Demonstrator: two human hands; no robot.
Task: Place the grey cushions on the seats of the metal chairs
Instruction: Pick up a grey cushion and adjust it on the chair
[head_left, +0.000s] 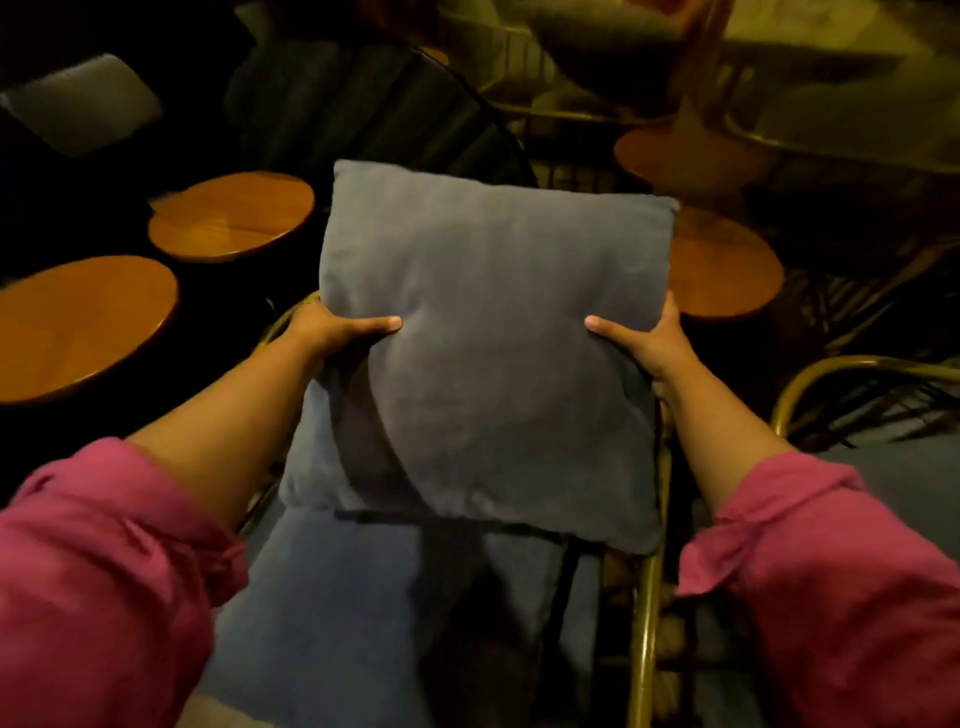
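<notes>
At the left of the frame I see two round tables (78, 325), then my left hand (332, 330) clamped on the left edge of the cushion (488, 338), thumb on top. The cushion fills mid-frame, held above a second cushion (322, 457) on the chair (647, 623) below. My right hand (652, 340) clasps its right edge; another table (727, 270) lies beyond.

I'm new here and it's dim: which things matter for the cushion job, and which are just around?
Part of the job:
grey cushion, gripped by left hand and right hand
metal chair below
second cushion beneath

Just around:
round wooden tables
</notes>
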